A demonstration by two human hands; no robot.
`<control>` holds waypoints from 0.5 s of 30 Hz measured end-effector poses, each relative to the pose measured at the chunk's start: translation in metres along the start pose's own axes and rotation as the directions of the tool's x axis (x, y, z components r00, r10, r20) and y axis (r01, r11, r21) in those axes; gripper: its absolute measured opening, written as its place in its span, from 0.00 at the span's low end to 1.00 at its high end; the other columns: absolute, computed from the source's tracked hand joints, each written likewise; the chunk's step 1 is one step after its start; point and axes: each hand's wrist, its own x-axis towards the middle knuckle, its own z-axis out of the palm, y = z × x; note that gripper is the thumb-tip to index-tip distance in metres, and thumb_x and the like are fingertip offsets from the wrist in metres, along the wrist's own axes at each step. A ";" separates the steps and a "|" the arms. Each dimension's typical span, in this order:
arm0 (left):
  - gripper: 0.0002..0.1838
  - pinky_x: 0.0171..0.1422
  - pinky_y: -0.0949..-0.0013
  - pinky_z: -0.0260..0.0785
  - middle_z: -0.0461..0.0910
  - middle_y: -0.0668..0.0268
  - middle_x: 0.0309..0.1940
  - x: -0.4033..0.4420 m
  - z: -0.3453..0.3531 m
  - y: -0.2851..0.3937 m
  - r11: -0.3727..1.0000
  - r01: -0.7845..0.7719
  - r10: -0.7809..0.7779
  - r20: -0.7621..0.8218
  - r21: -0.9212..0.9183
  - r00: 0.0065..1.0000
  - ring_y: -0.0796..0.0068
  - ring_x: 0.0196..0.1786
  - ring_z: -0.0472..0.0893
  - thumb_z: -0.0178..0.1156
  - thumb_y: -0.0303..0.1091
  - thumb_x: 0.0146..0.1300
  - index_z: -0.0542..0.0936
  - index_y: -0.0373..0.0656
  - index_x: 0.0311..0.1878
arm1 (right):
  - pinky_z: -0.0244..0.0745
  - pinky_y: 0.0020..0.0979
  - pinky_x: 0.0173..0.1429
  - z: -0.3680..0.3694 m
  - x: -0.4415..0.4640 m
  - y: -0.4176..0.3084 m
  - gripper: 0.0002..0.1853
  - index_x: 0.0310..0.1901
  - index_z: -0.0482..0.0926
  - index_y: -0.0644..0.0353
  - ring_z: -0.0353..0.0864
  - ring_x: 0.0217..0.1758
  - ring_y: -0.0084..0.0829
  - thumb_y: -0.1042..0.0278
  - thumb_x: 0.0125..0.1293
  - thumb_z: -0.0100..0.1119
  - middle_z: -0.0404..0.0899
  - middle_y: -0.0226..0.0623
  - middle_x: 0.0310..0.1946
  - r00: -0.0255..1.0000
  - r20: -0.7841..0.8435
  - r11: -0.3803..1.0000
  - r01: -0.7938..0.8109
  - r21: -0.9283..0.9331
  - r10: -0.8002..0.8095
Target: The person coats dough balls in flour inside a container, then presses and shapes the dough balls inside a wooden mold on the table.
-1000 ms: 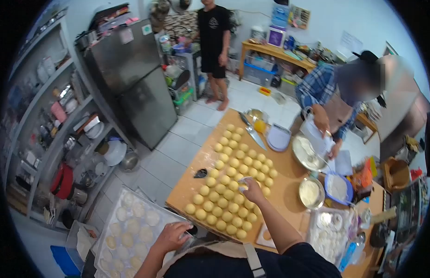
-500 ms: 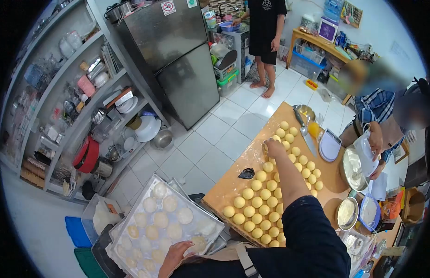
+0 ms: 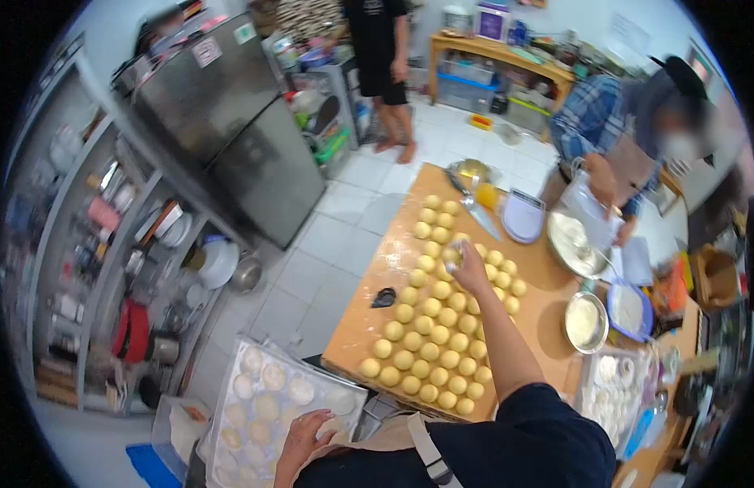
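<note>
Position: your right hand (image 3: 472, 270) is above the far part of the rows of round, pale-yellow dough balls (image 3: 429, 351) on the light-brown wooden desk (image 3: 369, 333). Its fingers are closed around a small, pale, translucent item (image 3: 453, 257); blur hides what it is, and contact with the dough balls below cannot be told. Your left hand (image 3: 306, 439), fingers loosely spread with nothing visible in them, is at the white-lined rectangular tray (image 3: 322, 376) of flat, whitish dough rounds (image 3: 274, 376); touch unclear.

Handling notes: spacing is tight, so lower and lift the item vertically rather than sideways. Make any contact light and even; the dough probably dents easily. Carry your bare forearm (image 3: 511, 346) high over the nearer rows. Left fingertips best held off the dough rounds.
</note>
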 end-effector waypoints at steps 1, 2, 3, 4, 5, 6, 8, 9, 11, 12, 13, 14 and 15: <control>0.20 0.54 0.60 0.72 0.81 0.63 0.51 0.010 0.002 0.002 0.999 -0.043 0.043 0.027 -0.004 0.999 0.60 0.52 0.80 0.70 0.38 0.55 0.78 0.46 0.50 | 0.71 0.39 0.58 -0.027 -0.032 0.005 0.22 0.50 0.74 0.60 0.76 0.52 0.43 0.73 0.50 0.65 0.76 0.45 0.46 0.999 -0.002 0.998 -0.049 0.040 0.049; 0.20 0.54 0.60 0.72 0.81 0.62 0.51 0.019 0.004 0.006 0.996 -0.086 0.086 0.055 -0.009 0.995 0.60 0.52 0.80 0.70 0.38 0.55 0.78 0.45 0.50 | 0.71 0.38 0.59 -0.055 -0.068 0.009 0.23 0.50 0.74 0.60 0.76 0.52 0.43 0.73 0.50 0.66 0.76 0.45 0.47 0.995 -0.003 0.992 -0.096 0.082 0.097; 0.20 0.54 0.60 0.71 0.81 0.62 0.52 0.029 0.006 0.011 0.991 -0.137 0.136 0.059 0.006 0.989 0.59 0.53 0.80 0.70 0.38 0.55 0.78 0.45 0.51 | 0.71 0.38 0.58 -0.081 -0.105 0.017 0.23 0.50 0.75 0.60 0.76 0.53 0.44 0.73 0.49 0.66 0.76 0.45 0.47 0.985 -0.012 0.981 -0.172 0.091 0.173; 0.20 0.55 0.60 0.71 0.80 0.62 0.52 0.040 0.009 0.018 0.982 -0.188 0.186 0.065 0.018 0.980 0.59 0.53 0.79 0.70 0.38 0.55 0.78 0.45 0.51 | 0.72 0.38 0.57 -0.107 -0.141 0.028 0.24 0.50 0.75 0.59 0.76 0.53 0.44 0.74 0.48 0.66 0.76 0.45 0.47 0.968 -0.020 0.964 -0.247 0.102 0.251; 0.20 0.55 0.60 0.71 0.80 0.62 0.52 0.047 0.012 0.024 0.971 -0.238 0.236 0.076 0.029 0.969 0.59 0.54 0.79 0.70 0.38 0.55 0.78 0.45 0.51 | 0.72 0.39 0.56 -0.132 -0.178 0.043 0.24 0.50 0.75 0.59 0.76 0.52 0.44 0.74 0.48 0.66 0.76 0.45 0.47 0.963 -0.083 0.966 -0.255 0.041 0.257; 0.20 0.57 0.59 0.70 0.80 0.61 0.53 0.057 0.020 0.025 0.959 -0.283 0.284 0.093 -0.030 0.954 0.57 0.54 0.78 0.68 0.38 0.57 0.78 0.44 0.52 | 0.72 0.39 0.56 -0.157 -0.215 0.058 0.23 0.50 0.75 0.59 0.77 0.52 0.45 0.74 0.49 0.65 0.76 0.44 0.47 0.954 -0.145 0.964 -0.267 -0.021 0.261; 0.20 0.58 0.58 0.69 0.80 0.60 0.53 0.078 0.029 0.042 0.948 -0.311 0.317 0.192 -0.062 0.929 0.56 0.55 0.78 0.68 0.37 0.57 0.78 0.44 0.52 | 0.72 0.39 0.55 -0.205 -0.280 0.076 0.23 0.49 0.75 0.59 0.77 0.51 0.45 0.75 0.49 0.65 0.76 0.44 0.47 0.901 -0.274 0.927 -0.368 -0.073 0.336; 0.19 0.58 0.57 0.68 0.80 0.60 0.53 0.090 0.035 0.053 0.943 -0.324 0.332 0.238 -0.075 0.912 0.56 0.55 0.78 0.67 0.37 0.58 0.78 0.43 0.52 | 0.72 0.40 0.54 -0.229 -0.308 0.077 0.22 0.49 0.75 0.59 0.77 0.51 0.46 0.75 0.48 0.64 0.76 0.44 0.47 0.850 -0.343 0.895 -0.443 -0.056 0.399; 0.19 0.59 0.56 0.68 0.79 0.59 0.53 0.107 0.049 0.078 0.908 -0.416 0.413 0.281 -0.052 0.866 0.55 0.56 0.77 0.67 0.37 0.58 0.78 0.43 0.52 | 0.73 0.41 0.54 -0.265 -0.355 0.074 0.22 0.49 0.75 0.58 0.77 0.50 0.47 0.76 0.48 0.64 0.76 0.45 0.46 0.756 -0.462 0.826 -0.558 -0.084 0.464; 0.19 0.59 0.56 0.67 0.79 0.58 0.53 0.113 0.052 0.099 0.885 -0.464 0.458 0.276 -0.047 0.845 0.54 0.56 0.77 0.66 0.37 0.59 0.78 0.43 0.52 | 0.73 0.41 0.54 -0.280 -0.375 0.072 0.22 0.49 0.75 0.58 0.77 0.50 0.48 0.77 0.48 0.63 0.76 0.46 0.45 0.721 -0.511 0.786 -0.604 -0.132 0.469; 0.19 0.59 0.55 0.67 0.79 0.58 0.53 0.118 0.059 0.118 0.861 -0.506 0.498 0.271 -0.044 0.824 0.54 0.56 0.77 0.66 0.37 0.59 0.78 0.43 0.52 | 0.73 0.42 0.54 -0.296 -0.393 0.067 0.22 0.49 0.75 0.57 0.77 0.50 0.49 0.77 0.48 0.63 0.76 0.46 0.45 0.686 -0.555 0.739 -0.650 -0.176 0.471; 0.19 0.59 0.55 0.66 0.79 0.59 0.54 0.125 0.070 0.129 0.852 -0.516 0.517 0.301 -0.090 0.801 0.55 0.57 0.76 0.66 0.37 0.59 0.78 0.44 0.53 | 0.72 0.43 0.53 -0.307 -0.410 0.061 0.22 0.49 0.75 0.56 0.77 0.51 0.51 0.77 0.48 0.63 0.76 0.48 0.43 0.655 -0.558 0.694 -0.696 -0.183 0.510; 0.19 0.59 0.55 0.66 0.79 0.59 0.54 0.128 0.078 0.145 0.834 -0.541 0.543 0.323 -0.107 0.775 0.55 0.57 0.76 0.66 0.38 0.59 0.78 0.44 0.53 | 0.72 0.43 0.53 -0.313 -0.428 0.061 0.22 0.49 0.75 0.56 0.77 0.51 0.51 0.77 0.48 0.62 0.77 0.47 0.43 0.642 -0.543 0.666 -0.722 -0.189 0.541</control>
